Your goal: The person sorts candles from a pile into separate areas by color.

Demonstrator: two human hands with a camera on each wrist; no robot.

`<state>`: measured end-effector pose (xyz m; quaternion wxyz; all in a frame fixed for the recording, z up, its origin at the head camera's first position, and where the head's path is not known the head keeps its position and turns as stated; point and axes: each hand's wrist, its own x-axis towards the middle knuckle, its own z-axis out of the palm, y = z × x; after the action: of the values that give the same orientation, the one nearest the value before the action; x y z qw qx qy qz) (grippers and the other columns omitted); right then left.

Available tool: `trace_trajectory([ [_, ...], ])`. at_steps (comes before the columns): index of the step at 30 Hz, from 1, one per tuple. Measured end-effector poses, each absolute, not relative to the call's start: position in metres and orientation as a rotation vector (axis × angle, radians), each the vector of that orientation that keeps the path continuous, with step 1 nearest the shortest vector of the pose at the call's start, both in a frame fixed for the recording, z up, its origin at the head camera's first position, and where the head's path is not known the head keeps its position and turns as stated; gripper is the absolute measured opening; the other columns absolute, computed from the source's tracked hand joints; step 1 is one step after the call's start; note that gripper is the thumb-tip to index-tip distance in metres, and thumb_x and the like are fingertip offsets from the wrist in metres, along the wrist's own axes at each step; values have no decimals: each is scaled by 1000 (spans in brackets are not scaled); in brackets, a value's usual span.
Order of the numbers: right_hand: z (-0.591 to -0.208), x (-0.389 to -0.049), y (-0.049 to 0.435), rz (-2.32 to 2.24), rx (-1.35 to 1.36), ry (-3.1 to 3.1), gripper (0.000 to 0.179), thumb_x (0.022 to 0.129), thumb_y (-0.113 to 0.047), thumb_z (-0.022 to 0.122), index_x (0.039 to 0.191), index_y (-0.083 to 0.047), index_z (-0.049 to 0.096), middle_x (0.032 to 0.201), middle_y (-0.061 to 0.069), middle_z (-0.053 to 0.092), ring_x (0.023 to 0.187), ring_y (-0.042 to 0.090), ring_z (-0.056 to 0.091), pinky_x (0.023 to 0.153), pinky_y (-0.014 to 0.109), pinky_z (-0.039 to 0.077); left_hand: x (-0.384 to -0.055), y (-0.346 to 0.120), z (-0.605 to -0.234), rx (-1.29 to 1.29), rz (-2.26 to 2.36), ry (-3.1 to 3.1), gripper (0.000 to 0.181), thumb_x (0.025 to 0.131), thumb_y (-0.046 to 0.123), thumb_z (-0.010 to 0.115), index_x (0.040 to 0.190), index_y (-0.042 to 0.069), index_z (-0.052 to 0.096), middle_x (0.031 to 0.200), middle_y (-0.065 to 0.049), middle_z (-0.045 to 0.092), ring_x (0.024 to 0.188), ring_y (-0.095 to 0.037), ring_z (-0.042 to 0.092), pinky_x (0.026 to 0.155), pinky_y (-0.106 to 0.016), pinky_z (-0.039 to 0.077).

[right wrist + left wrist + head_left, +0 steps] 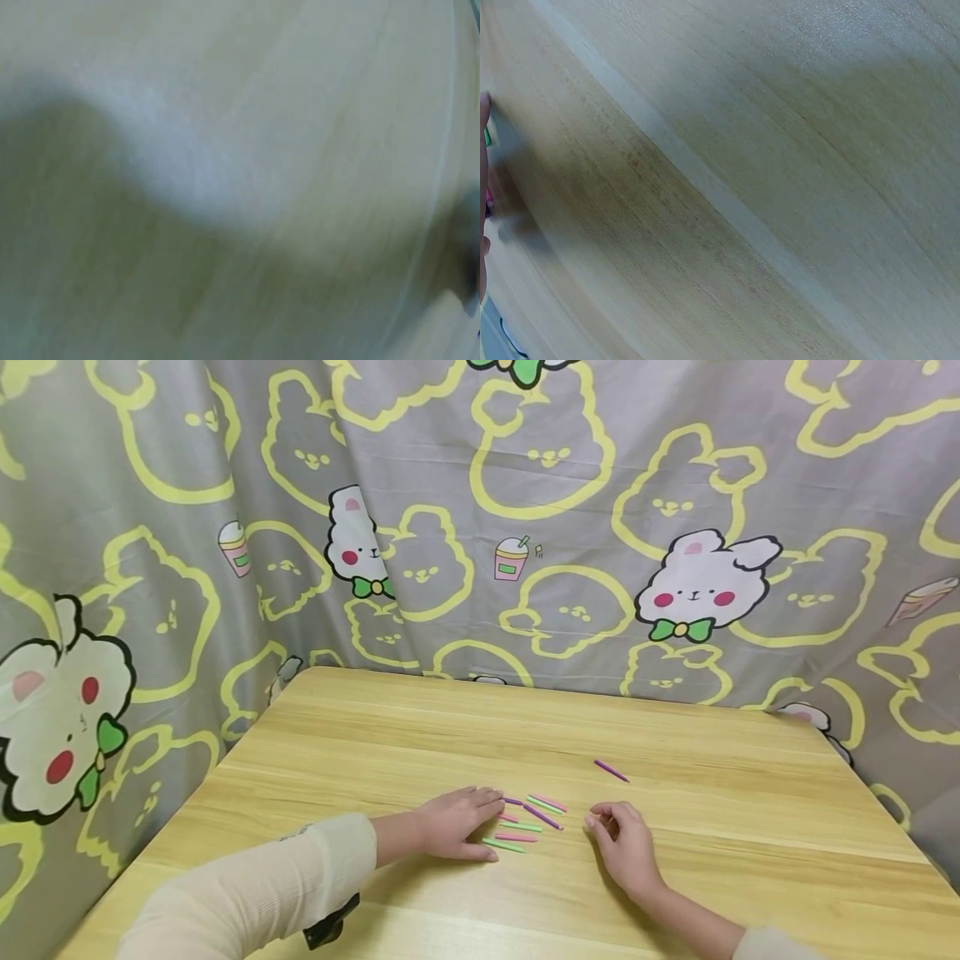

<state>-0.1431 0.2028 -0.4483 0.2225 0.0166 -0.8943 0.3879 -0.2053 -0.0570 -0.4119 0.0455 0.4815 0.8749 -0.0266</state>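
Observation:
Short thin sticks lie in a loose group near the middle of the table: several green (pixel 521 827), pink (pixel 516 838) and purple (pixel 543 817) ones. My left hand (pixel 457 822) rests at the left side of the group, palm down with fingers extended; its fingertips overlap the ends of some sticks in the head view. Only a sliver of that hand shows at the left edge of the left wrist view. To the right of the group is my right hand (pixel 626 852), its fingers loosely bent, with nothing visible in them. Farther back lies a single purple stick (pixel 611 770).
The wooden table (pixel 375 727) has a light, grained top. Behind it and along the left hangs a grey curtain (pixel 450 468) with yellow outlines and white rabbit prints. A black device (pixel 332 925) sits under the left sleeve. The right wrist view shows blurred tabletop and shadow.

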Motion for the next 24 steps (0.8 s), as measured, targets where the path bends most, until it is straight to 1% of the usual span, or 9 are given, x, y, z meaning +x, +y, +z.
trace_trajectory([
  [5, -448, -138, 193, 1132, 52, -2496, 9, 80, 1, 68, 89, 1, 66, 77, 2, 55, 68, 1, 43, 56, 15, 43, -206, -57, -413, 1473, -83, 2675, 72, 89, 57, 48, 139, 4, 40, 146, -11, 39, 136, -23, 37, 113, -37, 31],
  [12, -448, -135, 182, 1196, 59, -2519, 12, 78, -1, 70, 90, 0, 67, 79, 2, 57, 72, 5, 47, 60, 16, 46, -206, -57, -413, 1472, -78, 2674, 72, 89, 57, 48, 139, 5, 40, 146, -12, 39, 136, -24, 37, 114, -37, 30],
  [24, -450, -138, 175, 1170, 99, -2506, 12, 75, -1, 73, 86, -1, 68, 79, 2, 58, 73, 9, 47, 61, 16, 44, -205, -57, -413, 1442, -61, 2666, 73, 89, 57, 47, 140, 5, 38, 147, -11, 37, 137, -24, 35, 114, -37, 28],
])
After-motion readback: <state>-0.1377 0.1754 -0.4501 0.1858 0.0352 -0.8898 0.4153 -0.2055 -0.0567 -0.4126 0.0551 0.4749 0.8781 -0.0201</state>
